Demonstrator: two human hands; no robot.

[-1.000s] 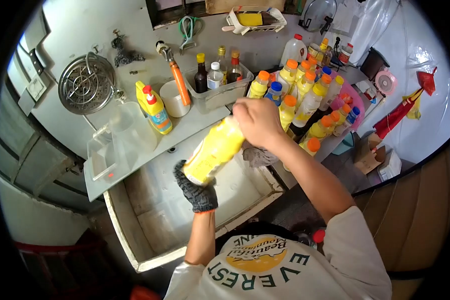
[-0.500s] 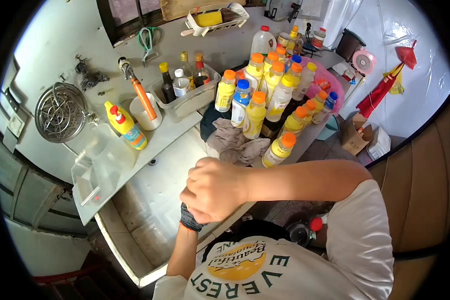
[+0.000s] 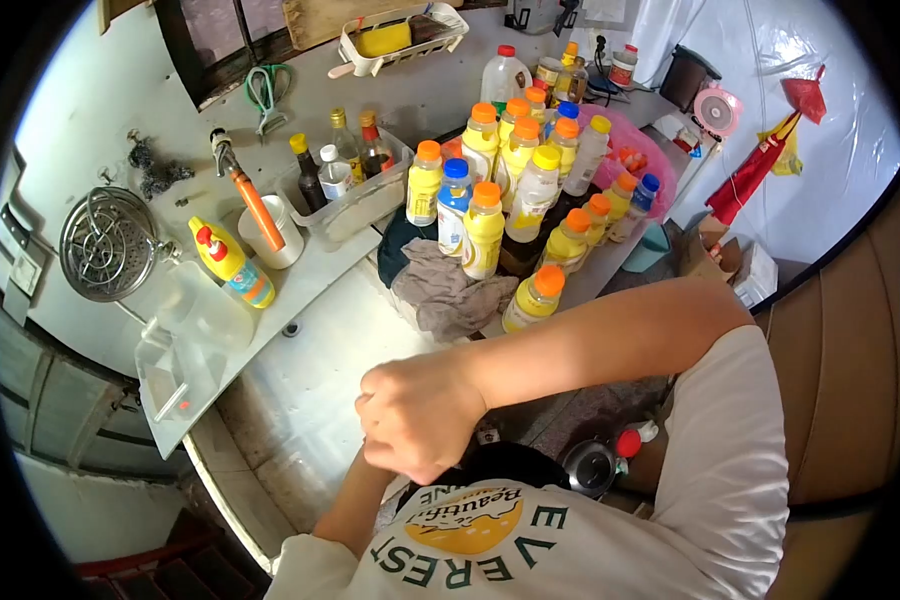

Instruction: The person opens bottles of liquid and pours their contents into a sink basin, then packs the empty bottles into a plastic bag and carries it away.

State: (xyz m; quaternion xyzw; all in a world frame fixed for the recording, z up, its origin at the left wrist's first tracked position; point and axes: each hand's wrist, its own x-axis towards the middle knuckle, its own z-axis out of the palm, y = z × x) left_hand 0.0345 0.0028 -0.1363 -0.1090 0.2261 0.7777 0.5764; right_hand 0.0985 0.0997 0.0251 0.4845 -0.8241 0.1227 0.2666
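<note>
My right hand [image 3: 420,415] is bare and closed, its fingers curled inward in front of my body above the sink basin [image 3: 320,385]. What it holds, if anything, is hidden. Beneath it my left forearm [image 3: 355,500] reaches up; my left hand and its fingers are covered by the right hand. Farther right, a grey cloth [image 3: 455,290] lies crumpled beside a group of yellow bottles [image 3: 483,240] with mostly orange caps. Among them stands a blue-capped bottle [image 3: 453,215]. One orange-capped bottle [image 3: 533,300] stands closest to my right forearm.
Left of the basin, a ledge holds a yellow cleaner bottle [image 3: 235,265], a white cup [image 3: 270,235] and a clear pitcher [image 3: 210,310]. A plastic bin [image 3: 365,205] with sauce bottles stands behind. A pan [image 3: 590,468] sits low at the right.
The yellow bottle held between both hands a second ago is no longer in view there. My right hand came down over my gloved left hand, whose glove is now out of sight. The view shifted.
</note>
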